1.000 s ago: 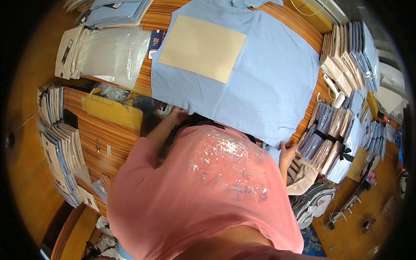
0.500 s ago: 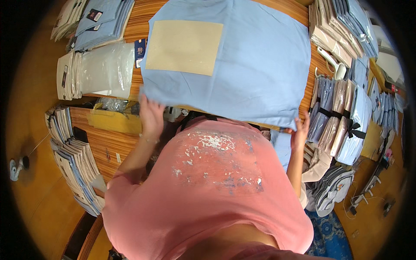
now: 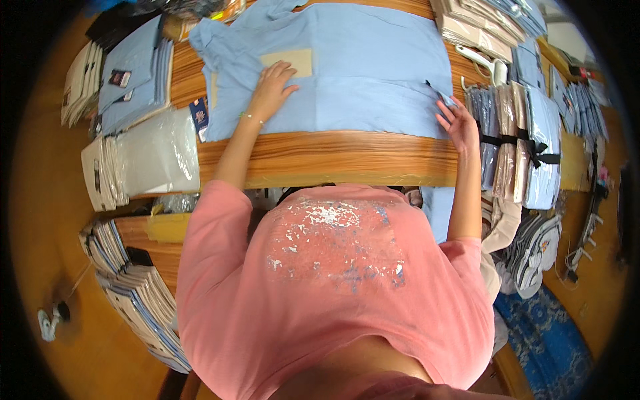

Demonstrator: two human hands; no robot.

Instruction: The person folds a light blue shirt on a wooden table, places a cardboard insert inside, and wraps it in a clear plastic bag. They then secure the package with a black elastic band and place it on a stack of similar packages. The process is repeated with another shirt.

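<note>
A light blue cloth garment (image 3: 380, 73) lies spread over the wooden table in front of me. A beige rectangular board (image 3: 299, 63) rests on it, partly covered by a folded-over layer of the cloth. My left hand (image 3: 271, 90) lies flat where the cloth meets the board, fingers stretched out. At the garment's near right corner is my right hand (image 3: 461, 125), its fingers apart and holding nothing that I can see. A small dark strip (image 3: 438, 92) shows on the cloth just beyond those fingertips.
Left of the garment are a dark blue tag (image 3: 199, 115), clear plastic bags (image 3: 160, 150) and folded blue shirts (image 3: 130, 77). On the right stand a white handheld tool (image 3: 490, 63) and bagged garments tied with black ribbon (image 3: 527, 141). More folded garments (image 3: 143, 303) sit at lower left.
The garment's near edge has been folded away from me, covering much of the board and baring the table's front. My left hand has moved forward onto the cloth; my right hand has moved forward too.
</note>
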